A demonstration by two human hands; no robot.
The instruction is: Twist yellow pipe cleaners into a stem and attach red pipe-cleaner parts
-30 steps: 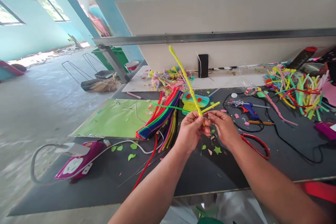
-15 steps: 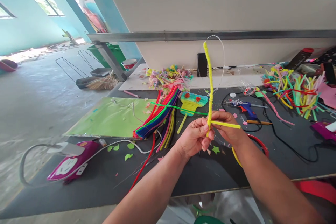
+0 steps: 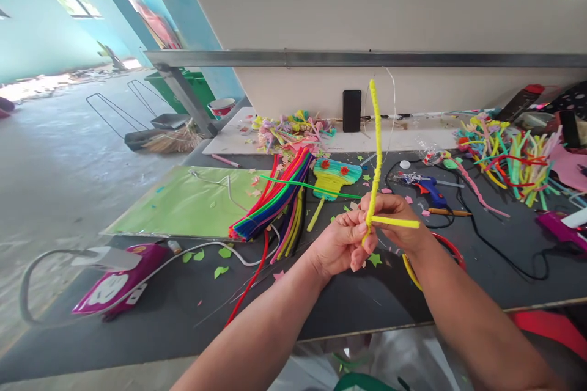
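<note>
A fuzzy yellow stem [image 3: 376, 153] stands upright above the dark table, with a short yellow piece [image 3: 397, 222] sticking out to the right near its lower end. My left hand [image 3: 346, 241] pinches the stem's lower part between thumb and fingers. Just behind it and to the right, my right hand [image 3: 389, 217] is closed on the stem by the joint, its fingertips partly hidden. A thin pale wire [image 3: 394, 104] curves up behind the stem's top. Beyond my hands lies a yellow and turquoise fuzzy shape [image 3: 337, 178] with red dots.
Bundled coloured pipe cleaners [image 3: 275, 195] lie left of my hands, beside a green sheet [image 3: 183, 201]. A blue glue gun [image 3: 431, 190] with a black cord is on the right. A black phone [image 3: 351, 111] leans on the back board. Purple box [image 3: 121, 278] at left.
The yellow stem has shifted slightly right and its top has dropped a little, tilting less to the left. The thin wire's loop has changed shape. Both hands keep their hold.
</note>
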